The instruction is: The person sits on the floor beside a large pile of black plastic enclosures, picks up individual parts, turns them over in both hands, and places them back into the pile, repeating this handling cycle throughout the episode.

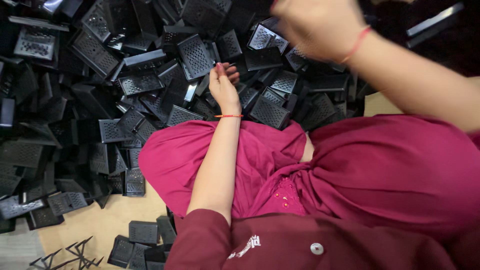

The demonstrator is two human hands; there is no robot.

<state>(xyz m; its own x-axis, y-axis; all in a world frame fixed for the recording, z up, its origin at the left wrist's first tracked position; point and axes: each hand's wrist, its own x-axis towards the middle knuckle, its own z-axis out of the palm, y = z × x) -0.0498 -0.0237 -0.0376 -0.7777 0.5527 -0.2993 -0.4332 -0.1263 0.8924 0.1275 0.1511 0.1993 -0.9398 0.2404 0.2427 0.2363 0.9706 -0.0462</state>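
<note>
My left hand (223, 84) lies on a big heap of black perforated plastic covers (195, 54), beyond my knee. Its fingers are curled in, and I see nothing between them. A thin red thread sits on that wrist. My right hand (320, 25) is raised near the top of the view and blurred by motion. Its back faces me and a red thread circles the wrist. Whether it holds anything is hidden. One cover (270, 111) lies just right of my left wrist, against my magenta clothing (260, 150).
Black covers fill the floor ahead and to the left. A few more covers (142, 232) lie on a brown cardboard sheet (100, 222) by my left side. Black zigzag wire pieces (70, 254) lie at the bottom left. Another cardboard edge (380, 104) shows at right.
</note>
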